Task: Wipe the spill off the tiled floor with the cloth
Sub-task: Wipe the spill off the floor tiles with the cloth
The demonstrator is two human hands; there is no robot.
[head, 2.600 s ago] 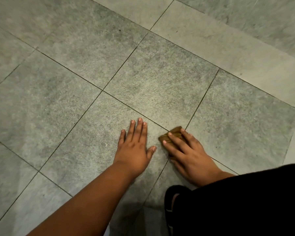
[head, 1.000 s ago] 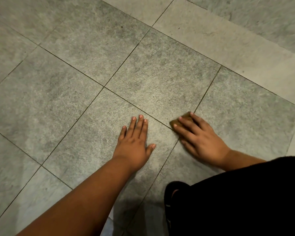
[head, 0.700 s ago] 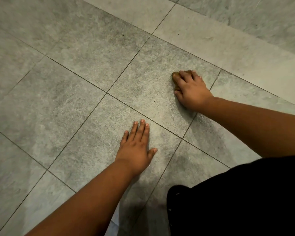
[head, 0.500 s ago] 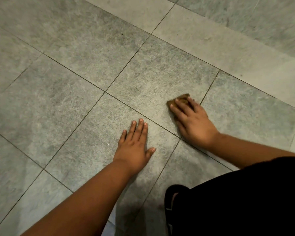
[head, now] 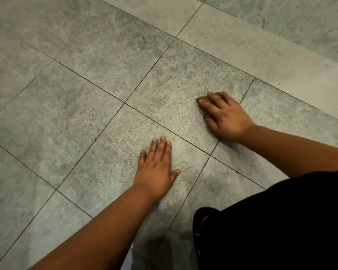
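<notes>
Single head view, looking steeply down, close over tiled floor (head: 86,121).

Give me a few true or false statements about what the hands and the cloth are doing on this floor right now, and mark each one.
1. The right hand presses the brown cloth onto the tiled floor. True.
2. The left hand holds a second cloth. False: it lies flat and empty on a tile.
3. Both hands rest on the same tile. False: a grout line runs between them.
4. The cloth is mostly hidden under the fingers. True.
5. The cloth is white. False: it is brown.
</notes>
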